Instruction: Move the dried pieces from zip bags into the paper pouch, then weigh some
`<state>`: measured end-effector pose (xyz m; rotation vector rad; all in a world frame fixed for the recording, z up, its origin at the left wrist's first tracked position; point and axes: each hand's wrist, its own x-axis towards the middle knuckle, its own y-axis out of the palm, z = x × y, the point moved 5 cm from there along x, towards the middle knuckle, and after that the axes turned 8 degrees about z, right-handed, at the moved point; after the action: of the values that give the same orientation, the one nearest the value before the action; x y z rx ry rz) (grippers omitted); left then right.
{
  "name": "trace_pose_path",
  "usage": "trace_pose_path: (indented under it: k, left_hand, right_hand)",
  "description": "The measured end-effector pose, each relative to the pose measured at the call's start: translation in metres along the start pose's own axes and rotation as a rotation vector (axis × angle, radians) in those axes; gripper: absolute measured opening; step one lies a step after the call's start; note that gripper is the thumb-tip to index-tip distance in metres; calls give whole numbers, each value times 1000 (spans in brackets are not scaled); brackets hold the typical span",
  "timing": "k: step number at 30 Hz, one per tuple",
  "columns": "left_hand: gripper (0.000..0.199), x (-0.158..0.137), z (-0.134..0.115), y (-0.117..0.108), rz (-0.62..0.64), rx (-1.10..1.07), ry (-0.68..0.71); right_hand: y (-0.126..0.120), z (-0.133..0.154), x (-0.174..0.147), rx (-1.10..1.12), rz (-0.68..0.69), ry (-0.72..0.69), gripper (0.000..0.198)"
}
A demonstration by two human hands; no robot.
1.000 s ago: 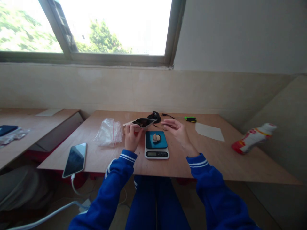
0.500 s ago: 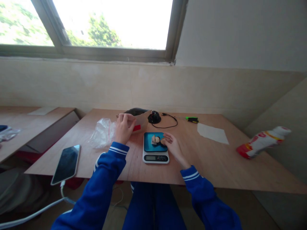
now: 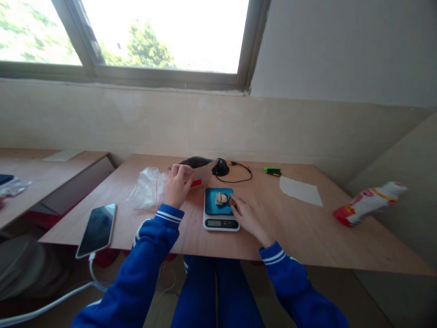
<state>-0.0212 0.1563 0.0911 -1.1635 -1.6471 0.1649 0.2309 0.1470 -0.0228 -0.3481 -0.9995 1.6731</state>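
Note:
My left hand (image 3: 177, 183) is closed on the near left edge of a brown paper bag (image 3: 205, 174), which has a dark lining and a red patch. In front of the bag stands a white kitchen scale (image 3: 221, 224) with a blue plate (image 3: 211, 209). Some small tan and dark pieces (image 3: 221, 198) lie on the plate; their kind is unclear. At the plate's right edge, my right hand (image 3: 244, 216) has its fingers bent around a small brown piece (image 3: 232, 202), partly hidden by the fingertips.
A crumpled clear plastic bag (image 3: 146, 187) lies left of my left hand. A phone (image 3: 97, 230) with a white cable sits at the table's left edge. Behind are a black round device (image 3: 221, 167) and screwdrivers (image 3: 273, 171). White paper (image 3: 300, 190) and a bottle (image 3: 370, 204) are on the right.
My right hand has moved slightly down, and its fingers now cover more of the brown piece. My left hand stays at the paper bag. The view has shifted a little.

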Motion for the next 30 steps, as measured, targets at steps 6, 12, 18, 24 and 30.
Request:
trace_pose_path:
  k: [6, 12, 18, 24, 30]
  left_hand:
    - [14, -2, -2, -4, -23, 87, -9]
    - [14, 25, 10, -1, -60, 201, -103]
    - [14, 52, 27, 4, -27, 189, -175]
    - [36, 46, 36, 9, -5, 143, -70]
    - [55, 24, 34, 8, -36, -51, 140]
  right_hand:
    - [0, 9, 5, -8, -15, -35, 44]
    - [4, 16, 14, -48, 44, -66, 44]
    - [10, 16, 35, -98, 137, -157, 43]
    - [2, 10, 37, 33, 88, -181, 36]
    - [-21, -28, 15, 143, -148, -75, 42]
